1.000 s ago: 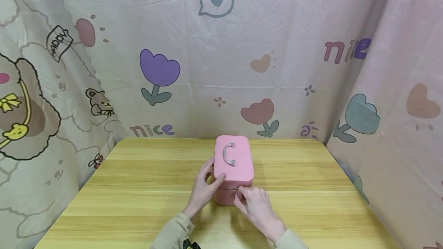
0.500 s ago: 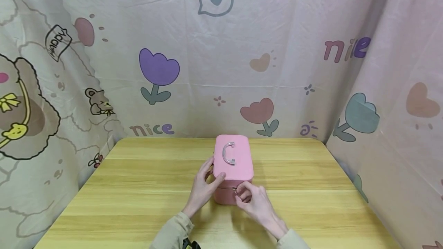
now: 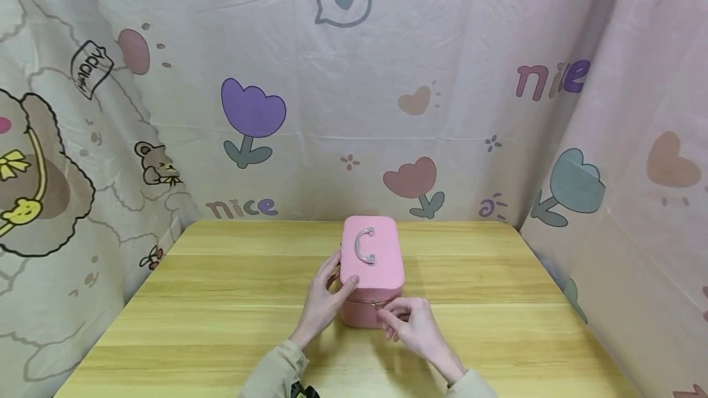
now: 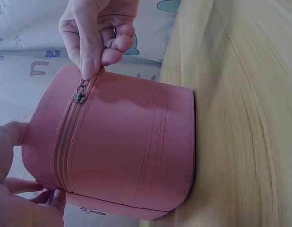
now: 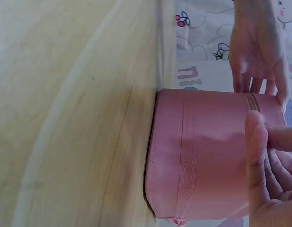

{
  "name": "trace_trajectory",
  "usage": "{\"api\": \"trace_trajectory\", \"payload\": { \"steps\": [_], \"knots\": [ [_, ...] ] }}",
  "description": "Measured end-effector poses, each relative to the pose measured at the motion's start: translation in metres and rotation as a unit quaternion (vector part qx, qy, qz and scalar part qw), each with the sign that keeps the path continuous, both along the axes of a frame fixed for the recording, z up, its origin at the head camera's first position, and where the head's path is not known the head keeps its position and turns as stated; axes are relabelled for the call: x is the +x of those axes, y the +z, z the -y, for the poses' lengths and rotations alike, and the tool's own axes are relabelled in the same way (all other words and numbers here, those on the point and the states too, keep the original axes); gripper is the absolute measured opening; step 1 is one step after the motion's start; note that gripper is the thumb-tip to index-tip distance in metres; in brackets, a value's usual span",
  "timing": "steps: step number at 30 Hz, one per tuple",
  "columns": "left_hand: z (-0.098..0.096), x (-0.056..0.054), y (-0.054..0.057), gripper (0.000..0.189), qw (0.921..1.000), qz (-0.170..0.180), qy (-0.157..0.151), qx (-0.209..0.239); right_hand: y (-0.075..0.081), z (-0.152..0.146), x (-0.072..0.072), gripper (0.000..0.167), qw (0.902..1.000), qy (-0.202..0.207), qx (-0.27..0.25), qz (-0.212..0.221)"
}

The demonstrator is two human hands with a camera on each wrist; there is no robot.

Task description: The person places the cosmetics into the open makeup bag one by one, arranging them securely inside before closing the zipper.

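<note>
A pink vanity case (image 3: 381,269) stands upright on the wooden table, its lid down and a silver handle (image 3: 357,247) on top. My left hand (image 3: 322,304) holds its left side, thumb on the lid's front corner and fingers along the side wall. A zipper (image 4: 65,142) runs round the case below the lid. At the front, my right hand (image 3: 412,324) pinches the zipper pull (image 4: 83,83) between thumb and index finger, the other fingers curled loosely. The fingertips hide the pull's end. In the right wrist view, the right thumb and fingers cover part of the zipper line.
The wooden table (image 3: 221,300) extends on both sides of the case. A printed cloth curtain (image 3: 332,109) hangs behind the table's far edge and along both sides. Another small metal piece (image 4: 92,211) shows on the case's left side.
The right fingers loosened around the zipper pull half a second ago and now pinch it again, with the hand turned slightly and its fingers lower. The left hand and case stay put.
</note>
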State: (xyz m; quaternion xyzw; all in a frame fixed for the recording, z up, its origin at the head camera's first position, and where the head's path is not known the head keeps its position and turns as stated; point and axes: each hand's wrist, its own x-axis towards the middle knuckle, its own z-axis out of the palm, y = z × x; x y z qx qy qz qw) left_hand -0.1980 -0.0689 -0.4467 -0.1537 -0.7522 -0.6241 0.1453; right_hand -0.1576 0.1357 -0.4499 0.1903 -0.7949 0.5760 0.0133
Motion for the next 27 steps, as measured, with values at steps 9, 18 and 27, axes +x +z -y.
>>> {"api": "trace_trajectory", "payload": {
  "steps": [9, 18, 27],
  "knots": [
    [0.001, -0.002, -0.001, 0.064, 0.9999, 0.012, -0.011, 0.004, 0.001, -0.017, -0.006, 0.026, 0.9974, 0.029, -0.026, 0.061],
    [0.003, 0.0, 0.0, 0.064, 0.9998, 0.014, -0.016, -0.004, 0.001, -0.045, -0.012, 0.027, 0.9988, 0.027, -0.009, 0.04],
    [0.004, 0.001, 0.001, 0.064, 0.9997, 0.014, -0.02, -0.001, 0.001, -0.058, -0.022, 0.028, 0.9988, 0.011, -0.01, 0.047]
  ]
}}
